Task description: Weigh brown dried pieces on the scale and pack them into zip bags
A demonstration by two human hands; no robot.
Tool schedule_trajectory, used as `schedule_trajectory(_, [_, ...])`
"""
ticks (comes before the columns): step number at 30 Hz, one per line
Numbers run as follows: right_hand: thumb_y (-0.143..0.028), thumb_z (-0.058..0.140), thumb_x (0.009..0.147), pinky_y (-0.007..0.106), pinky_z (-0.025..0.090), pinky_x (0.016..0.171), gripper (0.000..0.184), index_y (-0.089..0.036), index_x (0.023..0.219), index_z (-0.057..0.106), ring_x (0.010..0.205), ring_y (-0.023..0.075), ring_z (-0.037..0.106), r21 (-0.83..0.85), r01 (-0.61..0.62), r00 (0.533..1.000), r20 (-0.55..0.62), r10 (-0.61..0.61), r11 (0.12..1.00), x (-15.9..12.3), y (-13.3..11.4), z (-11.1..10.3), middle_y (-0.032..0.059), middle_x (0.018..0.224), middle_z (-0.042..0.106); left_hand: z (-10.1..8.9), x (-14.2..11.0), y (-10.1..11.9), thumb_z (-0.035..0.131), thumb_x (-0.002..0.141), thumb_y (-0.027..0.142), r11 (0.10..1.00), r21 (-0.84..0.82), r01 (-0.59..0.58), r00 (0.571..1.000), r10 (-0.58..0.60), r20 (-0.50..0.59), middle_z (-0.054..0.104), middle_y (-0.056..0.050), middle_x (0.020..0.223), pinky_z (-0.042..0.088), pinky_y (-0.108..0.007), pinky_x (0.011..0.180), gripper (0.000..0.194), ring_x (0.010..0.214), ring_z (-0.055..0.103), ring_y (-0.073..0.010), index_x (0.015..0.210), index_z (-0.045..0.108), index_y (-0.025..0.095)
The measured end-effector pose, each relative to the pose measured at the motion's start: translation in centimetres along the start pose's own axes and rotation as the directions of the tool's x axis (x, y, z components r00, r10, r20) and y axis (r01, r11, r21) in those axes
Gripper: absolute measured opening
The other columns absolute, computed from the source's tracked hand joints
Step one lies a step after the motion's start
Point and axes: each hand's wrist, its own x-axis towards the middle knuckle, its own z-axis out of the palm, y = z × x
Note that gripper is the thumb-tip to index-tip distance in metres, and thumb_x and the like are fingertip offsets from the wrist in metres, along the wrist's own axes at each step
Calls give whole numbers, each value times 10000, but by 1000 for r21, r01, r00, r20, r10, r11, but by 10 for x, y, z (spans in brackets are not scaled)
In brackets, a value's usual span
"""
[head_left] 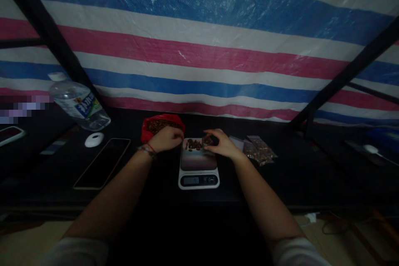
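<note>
Pinches small brown item in right hand at scale running twelve-to-six, display toward six; curls left hand by red bag at ten, cannot tell if pinching

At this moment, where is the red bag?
In the head view, the red bag is left of centre on the dark table, just beyond the left hand and to the left of the white scale.

1. The scale's display is too blurred to read.
2. Just left of the scale, the left hand hides its fingertips.
3. At its upper right — a brown item, partly hidden by the right hand.
4. Far right, blue material is cut off.
</note>
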Motion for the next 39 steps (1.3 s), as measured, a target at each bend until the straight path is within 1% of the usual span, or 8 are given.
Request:
schedule_trajectory(4, [-267,755,656,413,397,928,602,-259,1220,546,1060,233,530,10,-6,1000,17,6,1000,0,-2,-1,57,1114,632,-10,-10,-4,508,683,231,995,40,96,923,-104,369,666,-2,628,397,-208,521,213,565,592,-136,726,713,189])
schedule_trajectory(9, [-327,742,687,422,381,949,604,-259,1245,521,1075,238,518,54,24,1000,9,-24,998,0,2,-2,50,1097,632,1,-10,-2,593,661,337,998,35,51,887,-62,459,661,2,600,384,-215,503,197,529,578,-136,709,730,204])
schedule_trajectory(17, [-503,482,867,436,373,964,456,-270,1257,510,1107,250,506,152,41,996,-90,-27,987,-3,7,-8,60,1099,620,1,-9,1,574,665,263,992,115,44,905,-89,416,657,1,603,382,-209,526,158,554,576,-126,669,713,188])
schedule_trajectory(21, [-504,440,883,424,380,953,419,-263,1209,543,1097,251,510,168,43,981,-193,-10,985,-3,10,-10,61,1080,619,-5,-8,-3,557,743,339,990,135,47,970,-78,231,673,-11,673,389,-219,557,212,596,580,-135,744,709,190])
schedule_trajectory(24, [-490,440,885,415,389,937,397,-262,1190,553,1068,245,523,172,34,969,-246,10,985,-3,13,-9,57,1055,622,-5,-5,1,531,804,379,998,52,-40,989,32,143,684,-19,767,412,-216,633,261,688,603,-141,846,709,193])
schedule_trajectory(31, [-474,443,885,417,394,925,378,-262,1174,562,1061,247,525,155,6,965,-258,35,988,-3,15,-8,57,1051,623,5,-1,11,545,840,334,963,-85,-254,958,263,115,685,-36,919,429,-224,778,226,842,613,-144,940,703,208])
schedule_trajectory(35, [-462,449,889,406,400,922,366,-264,1175,562,1042,236,534,170,26,962,-273,22,985,-3,14,-8,53,1036,624,3,1,-3,492,864,319,977,14,-215,977,215,3,684,-42,956,432,-241,826,259,896,609,-152,973,693,198])
schedule_trajectory(39, [-481,438,888,412,404,918,372,-259,1150,581,1026,238,541,165,7,960,-277,39,986,-2,14,-8,56,1024,628,-3,4,-21,441,868,321,988,154,-31,991,51,-125,681,-61,1037,425,-295,890,313,961,600,-192,1011,682,183])
